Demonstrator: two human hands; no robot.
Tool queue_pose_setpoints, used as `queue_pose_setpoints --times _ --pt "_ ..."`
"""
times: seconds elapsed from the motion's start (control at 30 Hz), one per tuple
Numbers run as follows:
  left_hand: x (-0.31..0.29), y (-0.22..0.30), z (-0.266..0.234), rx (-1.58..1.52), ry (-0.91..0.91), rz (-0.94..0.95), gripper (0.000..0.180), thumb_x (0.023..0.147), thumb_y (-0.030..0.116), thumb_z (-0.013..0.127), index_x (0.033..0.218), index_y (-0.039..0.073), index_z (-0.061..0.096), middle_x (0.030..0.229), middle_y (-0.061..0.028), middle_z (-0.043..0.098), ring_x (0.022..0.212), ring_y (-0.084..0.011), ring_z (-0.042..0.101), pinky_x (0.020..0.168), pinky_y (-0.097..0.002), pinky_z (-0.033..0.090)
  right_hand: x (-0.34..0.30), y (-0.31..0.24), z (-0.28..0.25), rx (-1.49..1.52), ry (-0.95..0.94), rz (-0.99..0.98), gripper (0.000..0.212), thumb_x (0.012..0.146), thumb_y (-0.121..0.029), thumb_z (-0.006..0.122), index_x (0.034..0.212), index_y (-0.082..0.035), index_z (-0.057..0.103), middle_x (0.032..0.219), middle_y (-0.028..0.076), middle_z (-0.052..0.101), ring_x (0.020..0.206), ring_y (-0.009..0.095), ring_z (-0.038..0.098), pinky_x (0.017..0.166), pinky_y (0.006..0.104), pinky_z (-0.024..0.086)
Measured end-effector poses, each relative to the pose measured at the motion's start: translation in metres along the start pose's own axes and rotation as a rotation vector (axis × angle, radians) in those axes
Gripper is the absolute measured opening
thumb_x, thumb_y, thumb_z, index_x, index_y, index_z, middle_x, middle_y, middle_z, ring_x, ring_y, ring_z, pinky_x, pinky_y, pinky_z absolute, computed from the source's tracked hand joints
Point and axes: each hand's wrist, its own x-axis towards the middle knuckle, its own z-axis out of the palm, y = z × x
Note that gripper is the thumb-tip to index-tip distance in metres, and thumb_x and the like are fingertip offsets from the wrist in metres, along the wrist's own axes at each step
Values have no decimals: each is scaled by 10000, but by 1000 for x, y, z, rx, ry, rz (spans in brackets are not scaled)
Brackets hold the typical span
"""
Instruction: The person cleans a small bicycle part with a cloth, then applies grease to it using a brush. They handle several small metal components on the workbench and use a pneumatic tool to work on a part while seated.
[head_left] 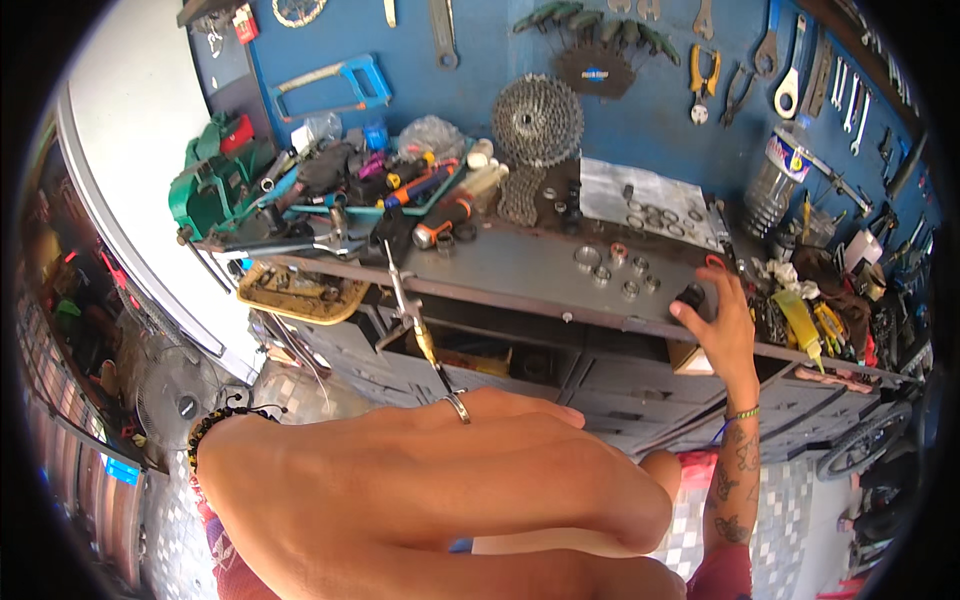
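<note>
My left hand (430, 480), ringed and with a beaded bracelet at the wrist, fills the lower middle close to the camera, back upward. Its fingers bend under, hiding their tips and anything in them. Just beyond it slants a slim metal nozzle tool (408, 308) with a brass-coloured fitting and a black hose; the hose end passes out of sight behind my hand. At the bench's right front edge, my right hand (728, 325) has thumb and fingers around a small black round part (691, 294). A red ring-shaped piece (715, 262) shows at its fingertips. Several metal bearing rings (602, 273) lie to its left.
A white paper sheet (640, 195) with black rings lies farther back. Behind stands a bicycle cassette (538, 120). A green vise (205, 185) and a heaped tool tray (385, 190) occupy the left. A plastic bottle (775, 185) and yellow tube (798, 322) are at right.
</note>
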Motion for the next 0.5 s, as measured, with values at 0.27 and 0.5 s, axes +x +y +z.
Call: queue_pose_setpoints --times 0.27,0.5 --pt "-28 -12 -48 -226 -572 -645 808 812 270 989 1479 -11 628 1408 -211 685 1358 -421 654 1135 -537 519 2 11 5 -17 63 -66 715 854 -523 899 1385 -89 695 1413 168 670 1305 416 654 1066 491 539" --pt "-196 -61 28 -19 -325 -935 830 777 55 940 1530 66 592 1488 -166 657 1375 -336 659 1169 -441 509 1 34 14 -82 57 -89 741 891 -613 847 1410 -103 707 1392 127 737 1346 332 666 1101 440 527"
